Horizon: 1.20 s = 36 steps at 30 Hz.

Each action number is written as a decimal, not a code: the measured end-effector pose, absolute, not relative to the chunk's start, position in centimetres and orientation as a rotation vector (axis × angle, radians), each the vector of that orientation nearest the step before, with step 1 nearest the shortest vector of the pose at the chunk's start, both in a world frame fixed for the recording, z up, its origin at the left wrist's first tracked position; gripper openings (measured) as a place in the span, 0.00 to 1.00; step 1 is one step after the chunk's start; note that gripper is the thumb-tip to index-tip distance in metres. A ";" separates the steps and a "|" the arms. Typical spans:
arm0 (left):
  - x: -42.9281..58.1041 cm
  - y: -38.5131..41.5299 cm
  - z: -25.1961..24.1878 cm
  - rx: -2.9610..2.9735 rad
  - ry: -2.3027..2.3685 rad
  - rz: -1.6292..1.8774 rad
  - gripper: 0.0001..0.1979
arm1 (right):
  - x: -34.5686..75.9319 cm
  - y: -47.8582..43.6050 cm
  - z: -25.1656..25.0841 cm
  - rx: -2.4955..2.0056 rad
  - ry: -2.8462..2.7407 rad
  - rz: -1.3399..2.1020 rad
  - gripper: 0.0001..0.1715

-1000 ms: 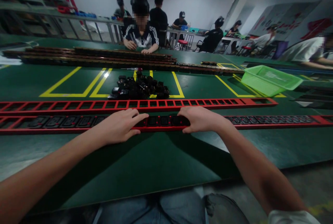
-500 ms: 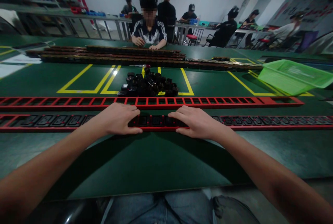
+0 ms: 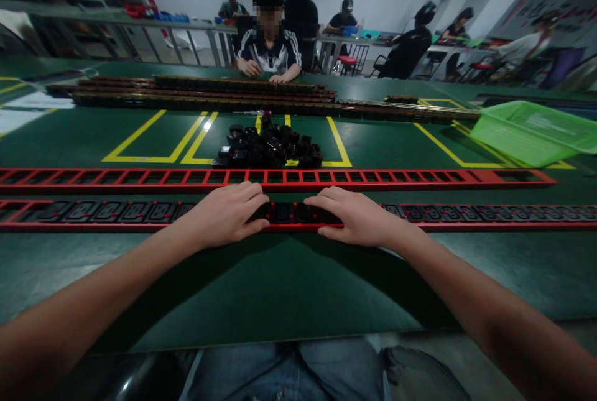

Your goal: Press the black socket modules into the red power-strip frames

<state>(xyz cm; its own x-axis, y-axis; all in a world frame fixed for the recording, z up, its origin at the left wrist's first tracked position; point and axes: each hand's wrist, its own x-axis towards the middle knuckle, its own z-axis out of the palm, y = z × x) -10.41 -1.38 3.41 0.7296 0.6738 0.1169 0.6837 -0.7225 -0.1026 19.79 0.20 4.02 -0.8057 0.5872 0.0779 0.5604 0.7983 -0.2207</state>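
Two hands press the near red strip [image 3: 466, 214]: left hand [image 3: 224, 214] and right hand [image 3: 354, 219], fingers stretched flat, slightly apart, clamping nothing. Black sockets [image 3: 112, 211] fill the strip, which spans the surface [image 3: 280, 289] from left to right. Bare green room lies nearer, up to the surface's edge.

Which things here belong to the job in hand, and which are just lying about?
In hand: left hand and right hand flat on the near red strip holding black inserts; empty red strip behind; pile of inserts.
Lying about: green basket; dark strips at the far edge.
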 end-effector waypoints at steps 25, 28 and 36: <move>-10.5 -1.5 3.0 -2.987 -0.980 -0.277 0.13 | 19.8 0.3 4.0 -0.908 -2.826 0.320 0.31; -10.5 -1.4 3.0 -2.985 -0.959 -0.280 0.12 | 19.9 0.2 4.1 -0.915 -2.822 0.329 0.31; -10.5 -1.5 3.0 -2.947 -0.920 -0.281 0.12 | 19.8 0.2 4.2 -0.928 -2.838 0.328 0.31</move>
<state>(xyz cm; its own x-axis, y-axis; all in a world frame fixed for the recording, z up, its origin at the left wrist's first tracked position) -10.49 -1.48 3.04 0.8075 0.5602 0.1846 0.5677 -0.8231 0.0140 19.76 0.21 4.16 -0.8005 0.5960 0.0631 0.5659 0.7863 -0.2479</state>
